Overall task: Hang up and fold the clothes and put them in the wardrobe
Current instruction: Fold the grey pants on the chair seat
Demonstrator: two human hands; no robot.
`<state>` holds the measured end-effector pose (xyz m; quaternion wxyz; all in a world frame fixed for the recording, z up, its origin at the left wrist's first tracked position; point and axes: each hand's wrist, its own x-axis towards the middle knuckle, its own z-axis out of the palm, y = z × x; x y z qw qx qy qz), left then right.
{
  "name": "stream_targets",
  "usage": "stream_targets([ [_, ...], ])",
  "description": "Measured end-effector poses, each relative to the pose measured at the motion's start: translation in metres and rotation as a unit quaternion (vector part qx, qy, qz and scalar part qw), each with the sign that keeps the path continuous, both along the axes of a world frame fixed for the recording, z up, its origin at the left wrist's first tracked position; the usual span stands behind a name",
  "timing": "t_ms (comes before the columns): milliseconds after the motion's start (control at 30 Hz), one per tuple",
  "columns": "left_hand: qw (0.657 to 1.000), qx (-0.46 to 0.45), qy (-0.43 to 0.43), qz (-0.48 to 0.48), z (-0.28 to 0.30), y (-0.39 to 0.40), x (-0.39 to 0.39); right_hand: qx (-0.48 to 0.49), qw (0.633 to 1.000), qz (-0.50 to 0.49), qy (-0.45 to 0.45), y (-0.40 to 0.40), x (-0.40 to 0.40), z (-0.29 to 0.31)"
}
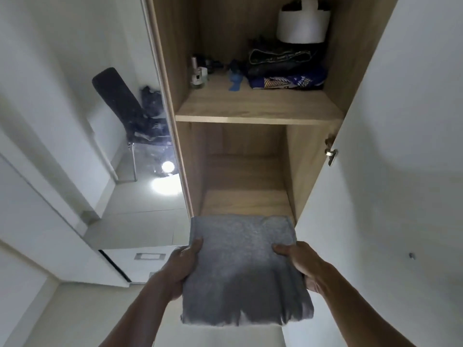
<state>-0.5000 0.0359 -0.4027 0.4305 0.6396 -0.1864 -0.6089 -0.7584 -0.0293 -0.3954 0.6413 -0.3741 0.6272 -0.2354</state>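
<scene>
A folded grey garment (240, 266) lies flat between both my hands, held level in front of the open wooden wardrobe (258, 113). My left hand (183, 266) grips its left edge, thumb on top. My right hand (300, 264) grips the right edge the same way. The garment's far edge reaches the front of the lower wardrobe compartment (245, 201), whose wooden floor is bare. On the upper shelf sits a pile of folded dark and blue patterned clothes (285, 71).
The white wardrobe door (390, 171) stands open at right, with a metal hinge (331, 154). A mirrored door (140, 146) at left reflects a chair with dark clothes. The upper shelf also holds a small bottle (198, 73), a blue item (235, 82) and a white container (303, 23).
</scene>
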Motion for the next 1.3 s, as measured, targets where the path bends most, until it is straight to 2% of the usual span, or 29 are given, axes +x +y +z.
stream_targets([
  [133, 0.999, -0.011, -0.03, 0.028, -0.035, -0.09, -0.001, -0.023, 1.0, -0.009, 0.016, -0.08, 0.007, -0.026],
  [267, 0.996, -0.042, -0.055, 0.049, -0.094, -0.208, 0.004, -0.065, 0.997, -0.029, 0.018, -0.199, 0.017, -0.08],
  [367, 0.998, -0.045, -0.034, 0.038, -0.139, -0.302, 0.008, -0.092, 0.995, -0.027, 0.02, -0.295, 0.027, -0.125],
  [500, 0.991, -0.096, -0.085, 0.045, -0.183, -0.412, 0.024, -0.149, 0.987, -0.046, 0.028, -0.407, 0.045, -0.18],
  [633, 0.994, -0.092, -0.06, 0.023, -0.208, -0.49, 0.032, -0.185, 0.982, -0.043, 0.008, -0.492, 0.058, -0.224],
  [833, 0.987, -0.115, -0.109, -0.012, -0.229, -0.568, 0.049, -0.204, 0.978, -0.037, 0.014, -0.572, 0.072, -0.247],
  [1000, 0.978, -0.149, -0.144, 0.009, -0.243, -0.61, 0.058, -0.203, 0.979, 0.001, 0.01, -0.612, 0.08, -0.251],
  [1200, 0.945, -0.152, -0.289, 0.001, -0.256, -0.659, 0.075, -0.19, 0.981, 0.032, 0.015, -0.654, 0.094, -0.267],
  [1300, 0.923, -0.116, -0.366, -0.016, -0.265, -0.679, 0.087, -0.212, 0.976, 0.019, 0.053, -0.67, 0.095, -0.277],
])
